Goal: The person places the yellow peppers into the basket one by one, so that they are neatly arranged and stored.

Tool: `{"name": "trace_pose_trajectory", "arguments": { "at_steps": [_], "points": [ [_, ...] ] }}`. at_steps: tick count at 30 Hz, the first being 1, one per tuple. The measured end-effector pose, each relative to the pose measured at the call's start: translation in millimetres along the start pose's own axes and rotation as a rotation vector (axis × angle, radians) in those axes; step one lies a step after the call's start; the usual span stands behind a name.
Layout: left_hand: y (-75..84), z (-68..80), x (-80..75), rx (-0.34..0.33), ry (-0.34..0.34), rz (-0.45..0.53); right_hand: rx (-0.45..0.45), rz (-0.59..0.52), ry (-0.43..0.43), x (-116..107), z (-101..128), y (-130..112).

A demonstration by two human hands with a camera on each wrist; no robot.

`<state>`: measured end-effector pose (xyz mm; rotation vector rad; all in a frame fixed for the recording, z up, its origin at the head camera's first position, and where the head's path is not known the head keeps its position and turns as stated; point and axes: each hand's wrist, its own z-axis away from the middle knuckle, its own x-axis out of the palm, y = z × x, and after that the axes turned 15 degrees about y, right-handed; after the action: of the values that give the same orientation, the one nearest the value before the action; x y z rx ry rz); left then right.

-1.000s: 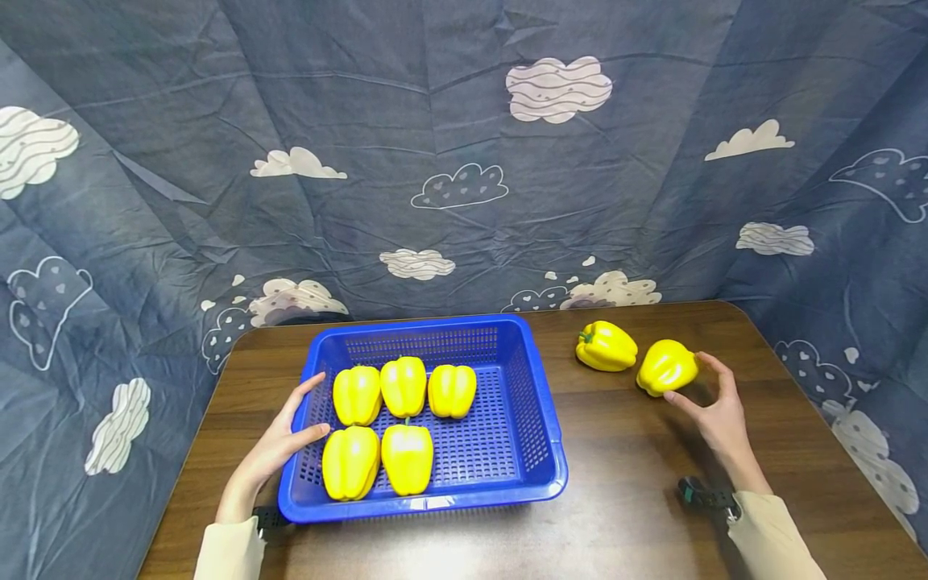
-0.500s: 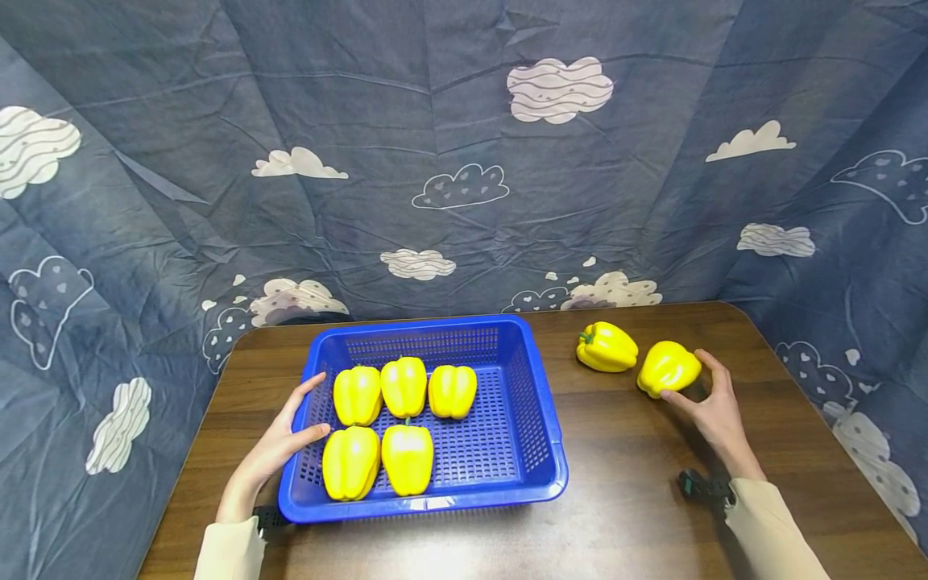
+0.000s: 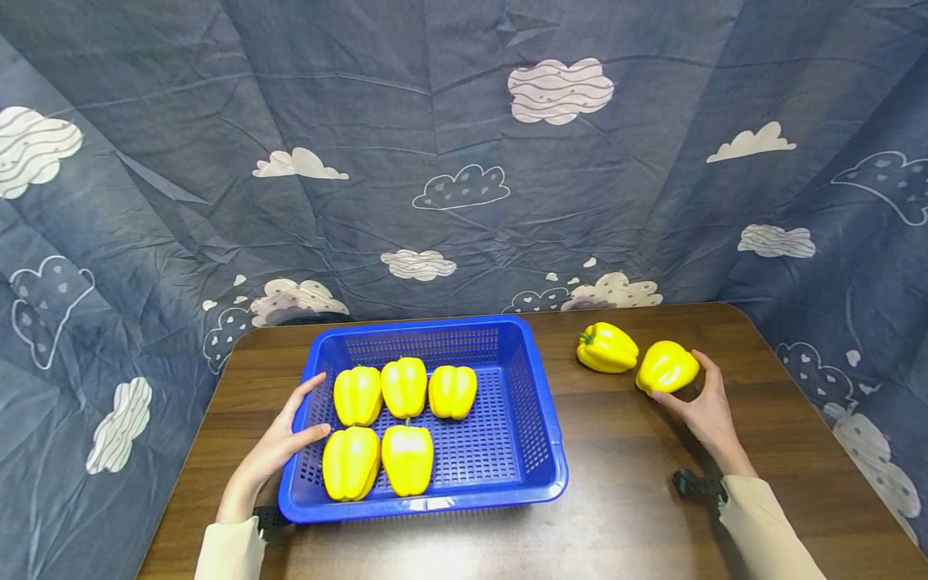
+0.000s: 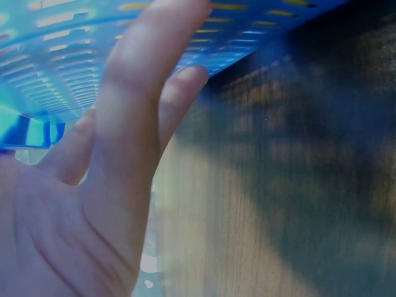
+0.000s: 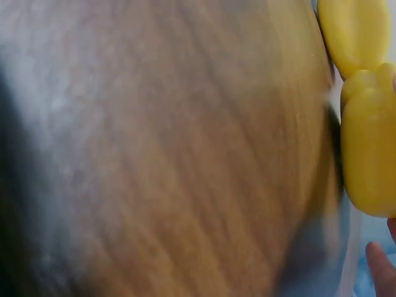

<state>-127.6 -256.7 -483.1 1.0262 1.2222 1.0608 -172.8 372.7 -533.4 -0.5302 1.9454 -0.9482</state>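
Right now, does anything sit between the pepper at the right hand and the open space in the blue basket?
Only the basket's right wall. The table between the pepper at the right hand and the basket looks bare; the other loose pepper lies farther back.

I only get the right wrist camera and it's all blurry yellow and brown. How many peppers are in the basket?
Observer: Five yellow peppers lie in the blue basket, three in the back row and two in front.
Operator: Are the yellow blobs I see in the basket too?
Observer: No. Those two lie on the wooden table, right of the basket; the right hand cups the nearer pepper, and the other pepper lies beside it.
Operator: What's the other hand doing?
Observer: The left hand rests against the basket's left wall, fingers straight.
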Motion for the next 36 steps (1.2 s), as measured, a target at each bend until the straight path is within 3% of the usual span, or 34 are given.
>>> {"name": "trace_pose_trajectory", "arguments": {
  "at_steps": [7,20,28,36],
  "points": [
    [0.9,1.8,0.3,0.011,-0.008,0.015,0.022,-0.047,0.062,-2.3,3.0,-9.3],
    [-0.6,-0.5,-0.3,-0.003,0.011,-0.006,0.031,-0.158,0.05,-11.3,12.6,-39.6],
    [-0.8,-0.6,-0.5,-0.005,0.005,0.004,-0.031,-0.289,-0.019,-11.2,21.9,-77.3],
    [-1.6,-1.0,-0.4,0.003,0.009,-0.003,-0.113,-0.339,-0.077,-9.0,31.4,-114.9]
  ]
}}
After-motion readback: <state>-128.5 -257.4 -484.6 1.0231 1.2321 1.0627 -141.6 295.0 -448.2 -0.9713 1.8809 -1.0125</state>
